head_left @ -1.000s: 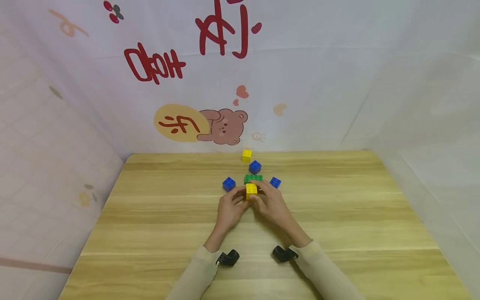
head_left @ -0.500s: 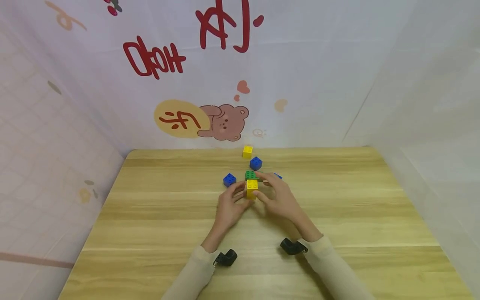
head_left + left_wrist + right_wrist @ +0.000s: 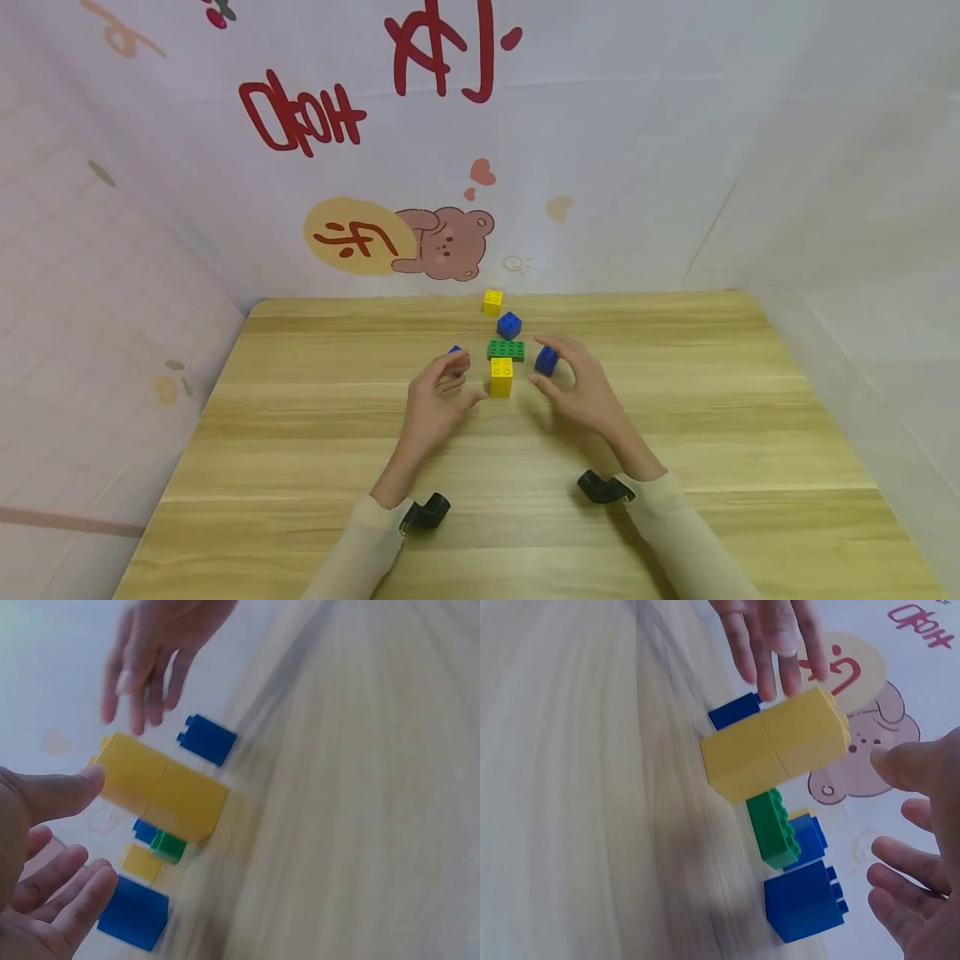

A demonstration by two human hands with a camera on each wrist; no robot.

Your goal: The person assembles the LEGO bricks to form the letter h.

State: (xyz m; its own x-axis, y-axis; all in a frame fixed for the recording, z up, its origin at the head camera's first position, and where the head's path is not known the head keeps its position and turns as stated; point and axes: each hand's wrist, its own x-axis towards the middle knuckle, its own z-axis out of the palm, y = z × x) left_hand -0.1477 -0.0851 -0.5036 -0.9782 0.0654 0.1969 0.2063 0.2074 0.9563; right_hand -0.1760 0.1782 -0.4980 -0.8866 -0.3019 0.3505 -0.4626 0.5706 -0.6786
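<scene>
Two yellow toy bricks stacked one on the other form a small tower [image 3: 502,379] standing on the table between the two hands. Both wrist views show the seam between the bricks. My left hand [image 3: 437,406], fingers loosely bent and holding nothing, is left of the tower and partly covers a blue brick [image 3: 135,913]. To the right, my right hand [image 3: 581,387] also holds nothing; its thumb and fingers are spread apart near another blue brick [image 3: 547,360]. Just behind the tower lies a long green brick [image 3: 506,350].
Behind the green brick sits a third blue brick [image 3: 509,326], with a single yellow brick [image 3: 492,302] farther back near the table's far edge. A printed white cloth [image 3: 600,167] rises behind the wooden table [image 3: 675,417]. Each sleeve carries a black wrist device [image 3: 603,487].
Both hands have let go of the yellow tower and moved apart, left hand to the left, right hand to the right. The tower stays standing. The green brick is uncovered.
</scene>
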